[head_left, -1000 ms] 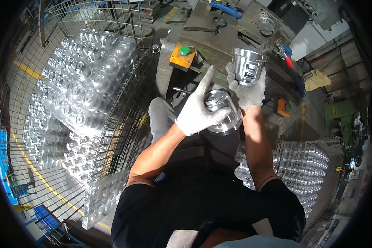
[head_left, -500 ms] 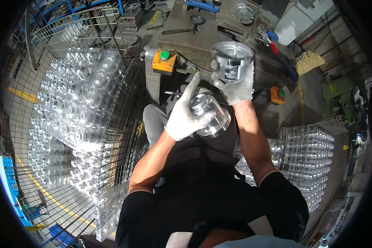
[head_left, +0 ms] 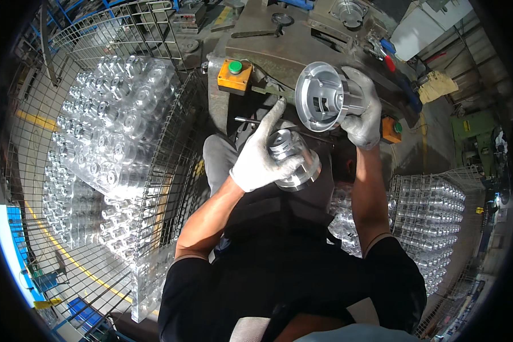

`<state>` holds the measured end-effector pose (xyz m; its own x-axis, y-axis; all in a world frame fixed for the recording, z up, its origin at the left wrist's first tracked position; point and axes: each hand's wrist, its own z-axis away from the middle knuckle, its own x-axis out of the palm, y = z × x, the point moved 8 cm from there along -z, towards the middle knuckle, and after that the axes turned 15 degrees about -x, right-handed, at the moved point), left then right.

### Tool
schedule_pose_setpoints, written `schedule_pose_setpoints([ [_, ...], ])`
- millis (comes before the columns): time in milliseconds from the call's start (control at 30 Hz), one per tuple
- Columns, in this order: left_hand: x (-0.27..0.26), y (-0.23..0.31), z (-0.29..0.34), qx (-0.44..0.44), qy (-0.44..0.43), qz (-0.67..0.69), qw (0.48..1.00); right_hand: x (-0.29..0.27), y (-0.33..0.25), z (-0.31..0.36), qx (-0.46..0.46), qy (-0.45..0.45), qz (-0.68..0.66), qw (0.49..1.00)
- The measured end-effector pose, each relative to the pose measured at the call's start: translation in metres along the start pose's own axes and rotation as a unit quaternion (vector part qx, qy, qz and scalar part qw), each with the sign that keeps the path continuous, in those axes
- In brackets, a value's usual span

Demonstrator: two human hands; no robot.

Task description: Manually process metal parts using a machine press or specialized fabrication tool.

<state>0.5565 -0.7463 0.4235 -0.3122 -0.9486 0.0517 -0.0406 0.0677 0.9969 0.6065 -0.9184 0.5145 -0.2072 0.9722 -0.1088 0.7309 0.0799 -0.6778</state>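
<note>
The left hand (head_left: 259,164) in its white glove is curled around a flanged metal cup (head_left: 309,169), its fingers wrapped across the wall and its thumb stretched apart from the piece, pointing to 1 o'clock. The cup tilts, with its narrow end towards 11 o'clock and its wide rim towards 5 o'clock.

The right hand (head_left: 368,113), gloved too, is closed on the outer wall of a slotted metal housing (head_left: 320,94), digits above and below. This housing lies at 1 o'clock from the cup, just apart from it, its wide open mouth turned towards the camera and 9 o'clock, showing slots inside.

At 11 o'clock from the left hand stands a yellow push-button box (head_left: 233,82) with a green button; a second button box (head_left: 387,132) sits at 4 o'clock from the right hand. Stacked metal parts (head_left: 117,128) fill a wire cage (head_left: 154,188) at 9 o'clock from the left hand. More rows of metal parts (head_left: 426,219) stand at 5 o'clock from the right hand.
</note>
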Motion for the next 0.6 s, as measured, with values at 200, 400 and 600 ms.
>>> schedule_pose_setpoints([
  [200,0.001,0.028,0.004,0.143,0.048,-0.194,0.969,0.007,-0.008,0.001,0.022,-0.049,0.019,0.998],
  [400,0.008,0.042,0.000,0.097,0.034,-0.341,0.935,0.016,-0.008,0.004,-0.001,-0.111,0.064,0.992],
  [600,0.008,0.043,-0.006,0.048,0.024,-0.417,0.907,0.018,0.005,0.011,0.052,-0.090,0.022,0.994],
])
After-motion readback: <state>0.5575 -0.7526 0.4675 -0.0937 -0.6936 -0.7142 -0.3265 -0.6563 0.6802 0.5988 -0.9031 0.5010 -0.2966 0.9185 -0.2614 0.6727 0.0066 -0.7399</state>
